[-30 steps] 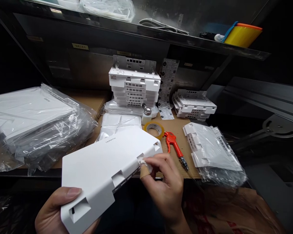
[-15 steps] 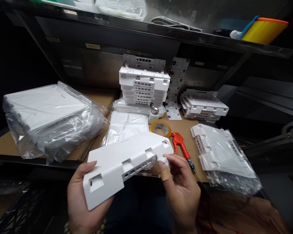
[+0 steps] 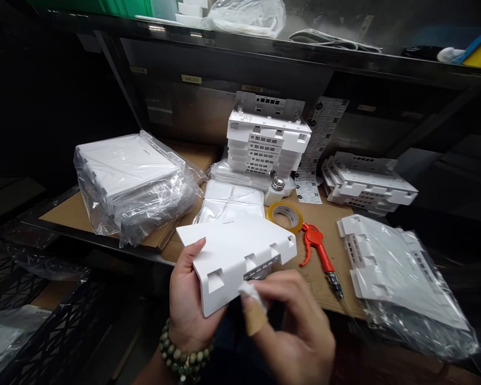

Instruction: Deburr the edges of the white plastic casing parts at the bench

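My left hand (image 3: pixel 192 297) grips the near left end of a white plastic housing (image 3: pixel 232 243), thumb on its top face and fingers beneath. Along the housing's near edge run square notches and a row of port openings. In my right hand (image 3: pixel 291 321) a small white wad (image 3: pixel 250 294), like cloth or tissue, is pinched between thumb and finger. It lies against or very close to the edge beside the ports. A tan bandage wraps the right thumb. Just beyond the housing are a roll of yellow tape (image 3: pixel 285 216) and a red air blow gun (image 3: pixel 318 251).
Stacked white housings (image 3: pixel 268 133) stand at the back, with more (image 3: pixel 369 182) to the right. Bagged housings lie at left (image 3: pixel 128 171) and right (image 3: pixel 404 267). A small pump bottle (image 3: pixel 275 192) stands by folded plastic bags (image 3: pixel 232 200). A shelf (image 3: pixel 244 48) crosses above.
My right hand has moved the white wad along the housing's near edge, from the far right end toward the left end. The housing has turned slightly, and the view has shifted left.
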`<act>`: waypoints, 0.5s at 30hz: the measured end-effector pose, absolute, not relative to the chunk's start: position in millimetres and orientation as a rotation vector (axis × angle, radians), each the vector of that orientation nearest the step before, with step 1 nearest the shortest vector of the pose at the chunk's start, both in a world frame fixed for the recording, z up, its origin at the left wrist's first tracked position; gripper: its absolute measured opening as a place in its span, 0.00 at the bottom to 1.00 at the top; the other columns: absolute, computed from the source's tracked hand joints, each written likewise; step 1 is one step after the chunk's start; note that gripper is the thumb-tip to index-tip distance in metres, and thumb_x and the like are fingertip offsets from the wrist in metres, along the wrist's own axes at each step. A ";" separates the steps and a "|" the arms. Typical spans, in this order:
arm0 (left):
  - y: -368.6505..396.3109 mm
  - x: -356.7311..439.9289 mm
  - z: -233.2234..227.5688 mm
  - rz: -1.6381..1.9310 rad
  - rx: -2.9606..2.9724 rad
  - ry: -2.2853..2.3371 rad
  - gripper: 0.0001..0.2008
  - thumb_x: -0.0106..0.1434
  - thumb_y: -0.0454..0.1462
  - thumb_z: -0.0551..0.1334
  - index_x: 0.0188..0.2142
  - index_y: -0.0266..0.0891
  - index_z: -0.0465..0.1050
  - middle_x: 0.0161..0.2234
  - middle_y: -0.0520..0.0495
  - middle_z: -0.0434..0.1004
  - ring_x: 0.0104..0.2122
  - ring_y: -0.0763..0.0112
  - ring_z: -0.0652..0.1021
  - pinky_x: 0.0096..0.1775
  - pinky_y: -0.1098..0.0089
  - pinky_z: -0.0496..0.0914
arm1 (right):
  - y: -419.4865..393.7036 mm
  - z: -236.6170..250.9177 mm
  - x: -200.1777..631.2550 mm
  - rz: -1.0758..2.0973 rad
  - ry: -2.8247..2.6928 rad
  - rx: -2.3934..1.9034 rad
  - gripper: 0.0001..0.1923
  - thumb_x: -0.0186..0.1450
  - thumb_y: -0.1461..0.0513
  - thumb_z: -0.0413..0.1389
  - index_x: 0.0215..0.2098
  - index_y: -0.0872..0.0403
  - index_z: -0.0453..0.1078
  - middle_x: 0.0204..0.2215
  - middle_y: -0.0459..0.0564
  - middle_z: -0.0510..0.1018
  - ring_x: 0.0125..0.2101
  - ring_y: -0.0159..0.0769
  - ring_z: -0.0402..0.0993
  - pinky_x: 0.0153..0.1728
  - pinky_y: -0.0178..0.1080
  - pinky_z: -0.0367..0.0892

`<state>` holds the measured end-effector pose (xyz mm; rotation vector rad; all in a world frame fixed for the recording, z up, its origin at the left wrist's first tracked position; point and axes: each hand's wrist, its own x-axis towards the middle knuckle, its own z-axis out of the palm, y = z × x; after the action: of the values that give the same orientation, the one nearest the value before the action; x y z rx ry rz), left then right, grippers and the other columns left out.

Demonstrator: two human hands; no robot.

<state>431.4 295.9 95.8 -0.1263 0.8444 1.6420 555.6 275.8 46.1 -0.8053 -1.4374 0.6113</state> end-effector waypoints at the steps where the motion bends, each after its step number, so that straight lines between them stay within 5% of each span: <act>1: 295.5 433.1 94.8 1.630 -0.116 0.827 0.19 0.69 0.38 0.56 0.53 0.30 0.77 0.39 0.37 0.86 0.43 0.48 0.85 0.52 0.49 0.78 | 274.7 50.6 548.2 0.607 -1.462 -0.764 0.10 0.62 0.71 0.63 0.40 0.53 0.76 0.30 0.45 0.76 0.28 0.29 0.74 0.27 0.31 0.71; 15: 294.4 431.5 88.3 1.567 -0.125 0.752 0.22 0.65 0.35 0.57 0.57 0.32 0.74 0.43 0.38 0.85 0.44 0.48 0.84 0.53 0.51 0.78 | 275.8 55.1 528.2 0.518 -1.528 -0.771 0.11 0.60 0.73 0.62 0.38 0.53 0.77 0.28 0.46 0.77 0.28 0.30 0.75 0.30 0.32 0.75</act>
<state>431.5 294.4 88.3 -0.1250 0.7518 1.5675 528.2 275.8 55.1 -0.7707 -1.5280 0.5179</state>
